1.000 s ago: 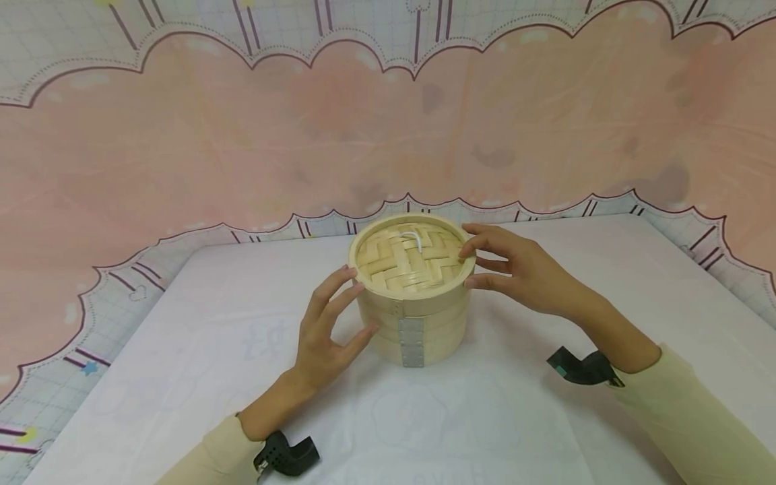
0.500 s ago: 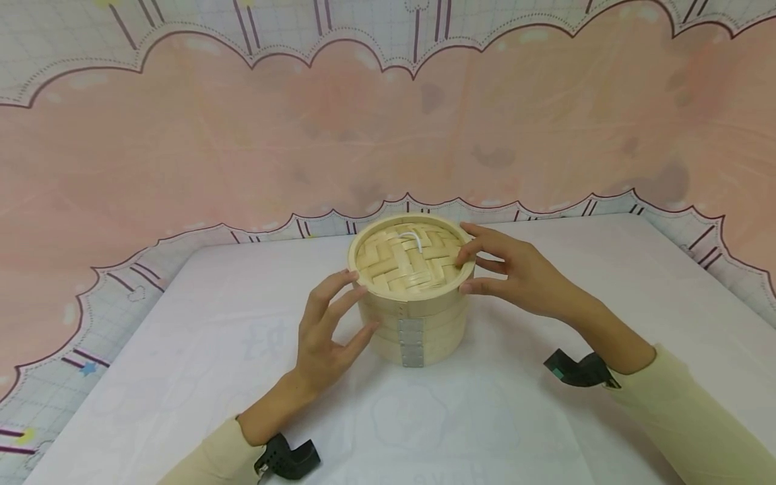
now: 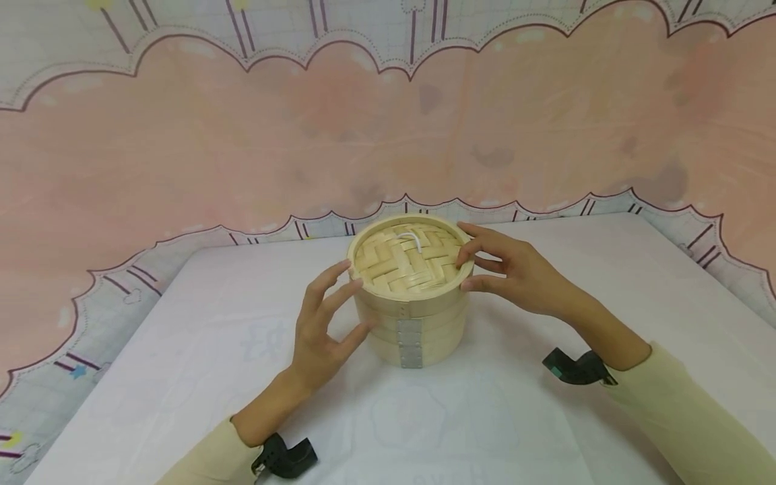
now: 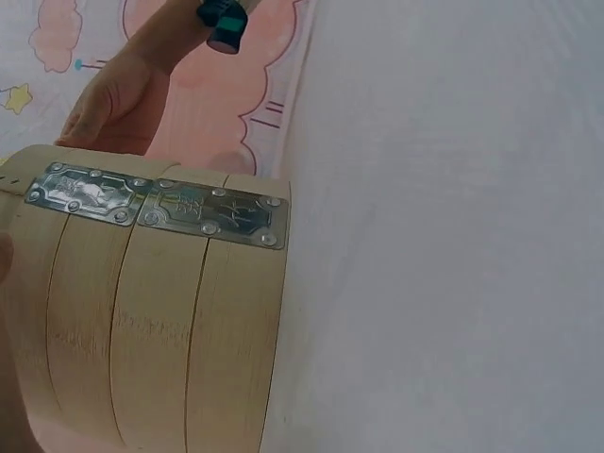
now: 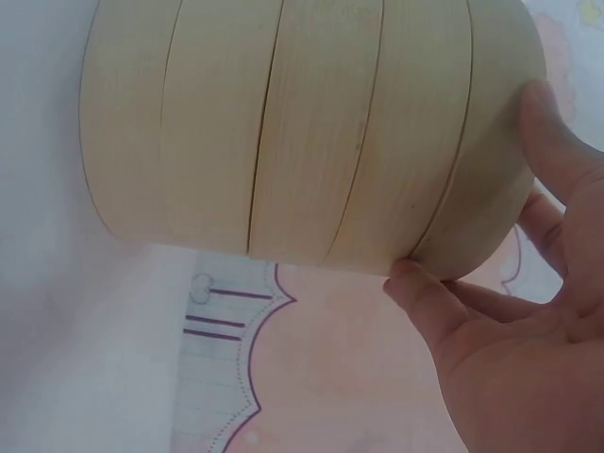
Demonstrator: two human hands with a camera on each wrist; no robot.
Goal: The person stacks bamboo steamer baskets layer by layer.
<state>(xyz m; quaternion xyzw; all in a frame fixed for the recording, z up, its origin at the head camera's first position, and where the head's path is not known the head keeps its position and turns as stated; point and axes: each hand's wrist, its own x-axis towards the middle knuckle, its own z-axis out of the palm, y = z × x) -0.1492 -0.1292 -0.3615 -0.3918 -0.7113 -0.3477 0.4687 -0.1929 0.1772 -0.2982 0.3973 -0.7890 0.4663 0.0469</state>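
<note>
A round bamboo steamer [image 3: 376,337] stands upright on the white tabletop. Its woven lid [image 3: 394,263] is on top, with a small white loop handle [image 3: 418,241]. My right hand [image 3: 515,273] pinches the lid's right rim, fingers over the edge and thumb against the side. In the right wrist view, those fingertips [image 5: 415,278] lie at the seam under the lid. On the left side, my left hand [image 3: 318,340] has its fingers spread, fingertips right at the lid's rim and thumb low by the steamer's wall. Riveted metal plates [image 4: 208,212] join the tiers at the front.
A white cloth [image 3: 497,417] with faint prints covers the table. Behind it hangs a pink and white patterned backdrop [image 3: 273,148], which also runs along the table's left and right edges. Each wrist carries a black camera mount [image 3: 285,458].
My left thumb has drawn back slightly from the steamer's wall, and the left index finger has lifted a little. My right fingertips have shifted slightly inward on the lid. The steamer stays in place.
</note>
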